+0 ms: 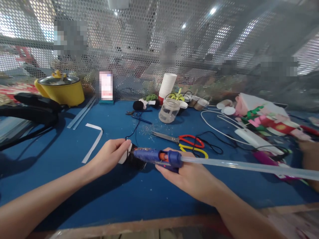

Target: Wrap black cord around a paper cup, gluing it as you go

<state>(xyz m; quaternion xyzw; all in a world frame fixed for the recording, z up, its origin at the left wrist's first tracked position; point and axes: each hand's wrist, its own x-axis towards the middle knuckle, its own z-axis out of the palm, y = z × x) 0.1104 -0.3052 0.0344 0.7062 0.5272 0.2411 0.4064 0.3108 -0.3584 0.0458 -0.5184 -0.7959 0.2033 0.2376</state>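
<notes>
My right hand (pixel 185 176) is wrapped round a blue hot glue gun (pixel 156 156), its nozzle aimed left. A long clear glue stick (pixel 249 165) juts out of the gun's back toward the right. My left hand (pixel 109 156) pinches a small black and white piece (pixel 129 157) on the blue table (pixel 74 186), right at the gun's tip. A thin black cord (pixel 136 127) runs from that piece toward the back.
Red and yellow scissors (pixel 184 142) lie behind the gun. A clear jar (pixel 169 110), stacked white cups (pixel 167 84), a yellow pot (pixel 61 88), white strips (pixel 93 141), a white cable (pixel 224 124) and pink-green craft pieces (pixel 264 119) surround. Another person's hand (pixel 310 156) is at the right edge. Perforated metal screen behind.
</notes>
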